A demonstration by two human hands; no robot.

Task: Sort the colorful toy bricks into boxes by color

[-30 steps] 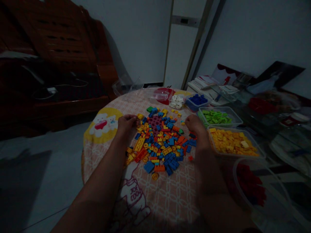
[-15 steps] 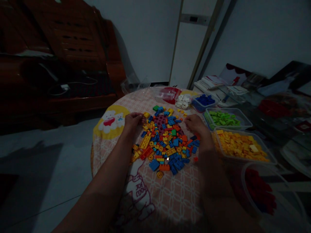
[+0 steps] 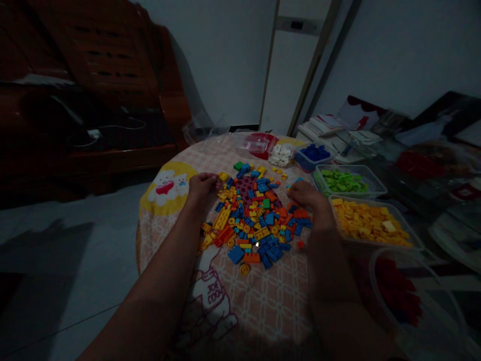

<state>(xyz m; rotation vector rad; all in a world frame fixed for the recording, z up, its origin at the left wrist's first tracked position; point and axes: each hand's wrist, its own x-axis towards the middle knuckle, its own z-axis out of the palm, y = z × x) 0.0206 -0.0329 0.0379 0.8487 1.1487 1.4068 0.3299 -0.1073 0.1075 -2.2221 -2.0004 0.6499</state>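
Note:
A loose pile of small building bricks (image 3: 266,219), mostly blue, yellow and orange, lies on the round table's patterned cloth (image 3: 274,296). Under the pile's upper part shows a dark purple studded piece (image 3: 245,188). At the pile's left edge rests my left hand (image 3: 203,188), fingers curled together near a yellow brick (image 3: 223,176); what they hold, if anything, is too dark to tell. My right hand (image 3: 303,193) is at the pile's right edge, fingers drawn together beside blue and orange bricks, its fingertips partly hidden.
Down the right side stand clear tubs of blue bricks (image 3: 314,152), green bricks (image 3: 343,180), yellow bricks (image 3: 372,220) and red pieces (image 3: 398,291). White bricks (image 3: 280,155) and an empty clear plastic container (image 3: 251,143) are at the back. A wooden bench (image 3: 112,75) is at left.
My right hand has shifted slightly down relative to the pile, and a light blue piece now shows just above its fingers. My left hand stays at the left edge. The view has shifted slightly.

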